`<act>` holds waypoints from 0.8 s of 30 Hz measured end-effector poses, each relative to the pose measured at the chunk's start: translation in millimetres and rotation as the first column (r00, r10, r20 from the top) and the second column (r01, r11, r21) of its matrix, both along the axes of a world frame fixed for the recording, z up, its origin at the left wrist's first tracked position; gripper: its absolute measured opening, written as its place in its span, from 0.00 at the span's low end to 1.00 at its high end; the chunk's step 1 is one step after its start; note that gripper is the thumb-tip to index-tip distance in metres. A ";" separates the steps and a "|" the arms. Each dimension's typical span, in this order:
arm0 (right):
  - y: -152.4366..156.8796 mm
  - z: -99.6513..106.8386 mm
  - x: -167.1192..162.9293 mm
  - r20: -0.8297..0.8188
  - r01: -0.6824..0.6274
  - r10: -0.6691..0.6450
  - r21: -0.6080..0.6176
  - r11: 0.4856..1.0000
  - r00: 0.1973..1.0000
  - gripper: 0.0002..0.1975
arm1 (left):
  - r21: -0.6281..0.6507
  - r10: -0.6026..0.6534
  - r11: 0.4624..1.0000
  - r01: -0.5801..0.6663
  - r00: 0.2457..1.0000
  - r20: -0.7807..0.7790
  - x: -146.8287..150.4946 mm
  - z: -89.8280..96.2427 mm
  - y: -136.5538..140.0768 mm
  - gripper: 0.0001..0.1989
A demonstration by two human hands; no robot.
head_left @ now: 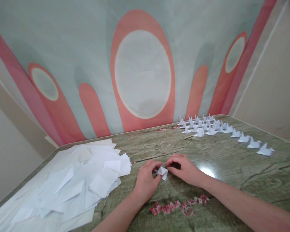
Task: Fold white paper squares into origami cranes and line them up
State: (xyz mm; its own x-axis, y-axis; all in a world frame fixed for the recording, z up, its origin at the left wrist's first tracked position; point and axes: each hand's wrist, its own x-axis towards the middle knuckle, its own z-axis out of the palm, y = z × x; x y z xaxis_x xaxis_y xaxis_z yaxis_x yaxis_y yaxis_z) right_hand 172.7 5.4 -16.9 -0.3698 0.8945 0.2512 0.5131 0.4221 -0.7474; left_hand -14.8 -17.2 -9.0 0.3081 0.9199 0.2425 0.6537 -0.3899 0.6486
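A small folded white paper [162,172] is between my hands, just above or on the table near its middle. My left hand [148,178] is closed on its left side, thumb below and fingers above. My right hand [182,167] is at the paper's upper right edge, thumb and forefinger pinched together there. Whether the right fingertips grip the paper or only touch it is hard to see. Several folded white paper cranes [210,129] stand at the back right, with a line of them running toward the right edge.
A wide, loose pile of white paper sheets [72,187] covers the left of the table. The wood-patterned tabletop [222,206] bears a printed strip of pink blossoms [169,207]. Behind its far edge hangs a backdrop [142,74] with coral and grey shapes.
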 end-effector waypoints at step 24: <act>0.0 2.0 -1.5 0.097 -0.048 0.050 -0.018 0.999 0.994 0.09 | -0.083 0.071 0.994 -0.065 0.994 0.080 0.5 -1.9 -1.0 0.13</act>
State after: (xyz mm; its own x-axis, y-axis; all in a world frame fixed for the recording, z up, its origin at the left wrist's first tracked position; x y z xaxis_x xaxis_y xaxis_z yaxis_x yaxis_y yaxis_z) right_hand 171.1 5.4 -15.0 -0.4355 0.8783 0.1975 0.5631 0.4369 -0.7014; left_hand -14.3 -18.2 -10.9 0.2262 0.9555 0.1891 0.6198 -0.2910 0.7288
